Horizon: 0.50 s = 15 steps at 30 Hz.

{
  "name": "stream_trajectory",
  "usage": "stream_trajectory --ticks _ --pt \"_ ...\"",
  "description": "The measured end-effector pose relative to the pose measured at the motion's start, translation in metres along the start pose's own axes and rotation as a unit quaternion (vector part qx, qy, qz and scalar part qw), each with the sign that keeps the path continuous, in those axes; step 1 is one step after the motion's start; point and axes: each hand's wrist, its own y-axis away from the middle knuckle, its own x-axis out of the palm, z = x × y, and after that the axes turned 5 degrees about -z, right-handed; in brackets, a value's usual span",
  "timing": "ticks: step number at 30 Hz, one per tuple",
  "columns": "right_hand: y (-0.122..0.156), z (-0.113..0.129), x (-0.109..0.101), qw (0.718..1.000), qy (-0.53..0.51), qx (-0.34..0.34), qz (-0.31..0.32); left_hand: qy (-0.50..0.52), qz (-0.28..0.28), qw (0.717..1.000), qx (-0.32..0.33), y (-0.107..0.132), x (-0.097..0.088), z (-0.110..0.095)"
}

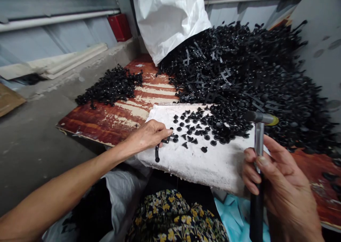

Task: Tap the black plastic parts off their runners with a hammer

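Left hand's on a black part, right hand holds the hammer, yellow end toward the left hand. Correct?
No: the head view shows the yellow end pointing away from the left hand. Left hand on a black part, right hand holding the hammer: correct.

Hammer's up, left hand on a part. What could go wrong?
The left hand holds a black part; a stray hammer blow might catch that hand. Loose black pieces lie close beside it on the white cloth; a jolt could scatter them. The high heap behind them might slump onto the cloth.
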Motion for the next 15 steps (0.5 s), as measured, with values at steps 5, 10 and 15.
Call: stream_trajectory --ticks 5,10,15 --pt "0.0009 0.0011 0.0003 1.000 0.003 0.006 -0.003 -0.012 0.004 1.000 0.006 0.0011 0.0009 0.0023" --pt "0.0013 0.0016 0.0017 1.000 0.017 0.003 -0.009 -0.027 -0.003 0.999 0.020 -0.0008 0.0018 0.0079" --pt "0.0001 0.0018 0.0019 1.000 0.020 0.002 -0.002 -0.051 -0.005 0.998 0.022 -0.0030 0.0005 0.0092"
